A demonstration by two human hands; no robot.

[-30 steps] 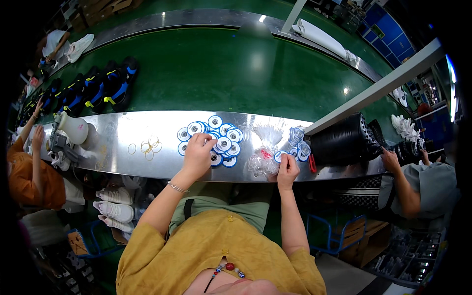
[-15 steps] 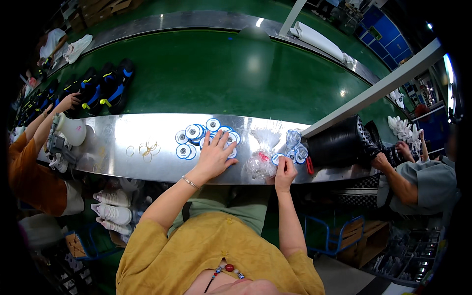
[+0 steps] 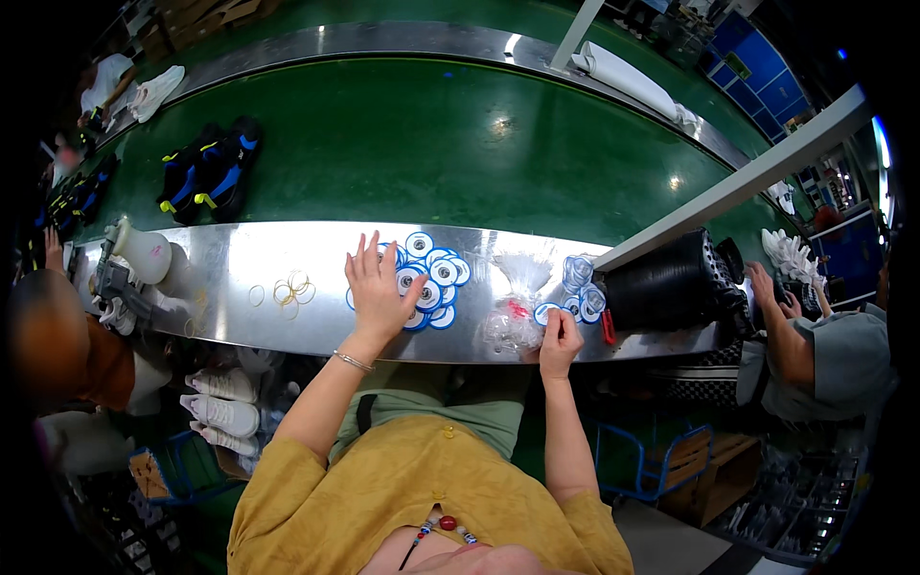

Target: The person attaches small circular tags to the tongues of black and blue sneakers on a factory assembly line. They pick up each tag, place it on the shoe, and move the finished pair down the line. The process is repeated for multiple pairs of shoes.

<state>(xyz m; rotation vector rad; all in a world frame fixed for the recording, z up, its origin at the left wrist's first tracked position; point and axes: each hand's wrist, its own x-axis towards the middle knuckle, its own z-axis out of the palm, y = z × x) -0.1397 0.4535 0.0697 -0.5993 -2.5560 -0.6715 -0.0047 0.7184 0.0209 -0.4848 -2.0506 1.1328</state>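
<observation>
Cluster of round white-and-blue discs (image 3: 433,280) at mid-desk, near the far edge. The left hand (image 3: 377,290), fingers spread flat, now covers the cluster's left part, having shifted leftward. The right hand (image 3: 560,340), at the near edge, has its fingers closed on a single disc (image 3: 546,312) beside a clear plastic bag (image 3: 517,305). Rubber bands (image 3: 287,287) lie further left on the steel desk (image 3: 220,316).

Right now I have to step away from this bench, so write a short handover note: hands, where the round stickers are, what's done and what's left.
Left hand: open, flat on the cluster of blue-and-white round stickers on the steel counter.
Right hand: fingertips on a smaller group of stickers, beside a clear plastic bag.
Done: stickers laid out in two groups.
Left: all still loose on the counter; none looks bagged.
</observation>
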